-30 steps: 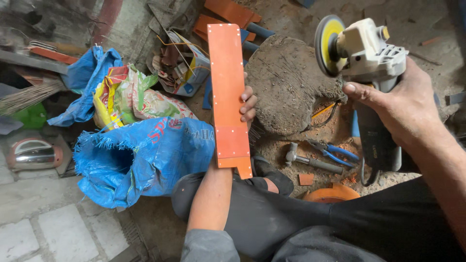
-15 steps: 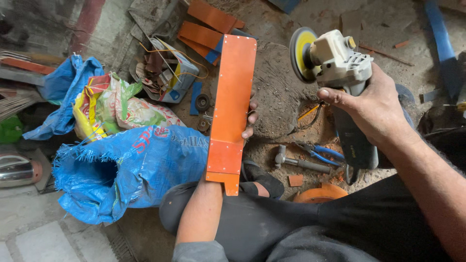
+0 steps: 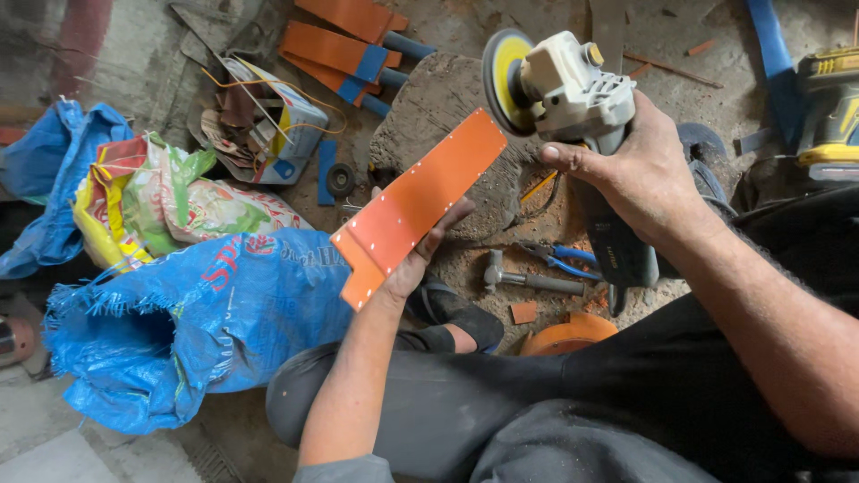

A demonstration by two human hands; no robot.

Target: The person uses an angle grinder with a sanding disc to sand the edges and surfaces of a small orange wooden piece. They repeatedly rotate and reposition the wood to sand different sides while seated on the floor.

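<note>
View from above of a person sitting on a dirt floor [image 3: 501,18] littered with tools. The left hand [image 3: 420,255] has its grip closed on the lower end of an orange metal plate [image 3: 416,204], fingers wrapped under it; the plate slants up to the right, dotted with small holes along its edges, and its top corner comes close to the disc of an angle grinder [image 3: 573,94]. The right hand [image 3: 640,174] is clamped around the grinder's dark body, holding it above a flat grey stone [image 3: 429,107] on the floor. Below the grinder, on the floor, lie a hammer [image 3: 528,279] and blue-handled pliers [image 3: 559,259], partly hidden by the grinder and the wrist. An orange round object [image 3: 568,333] peeks out near the person's dark trouser leg, mostly covered. To the left sit a big blue woven sack [image 3: 179,331], a printed plastic bag [image 3: 170,201] and an open carton of scraps [image 3: 264,130]. More orange plates [image 3: 344,45] lie at the top. A yellow and black power tool [image 3: 828,107] is cut off by the right edge
</note>
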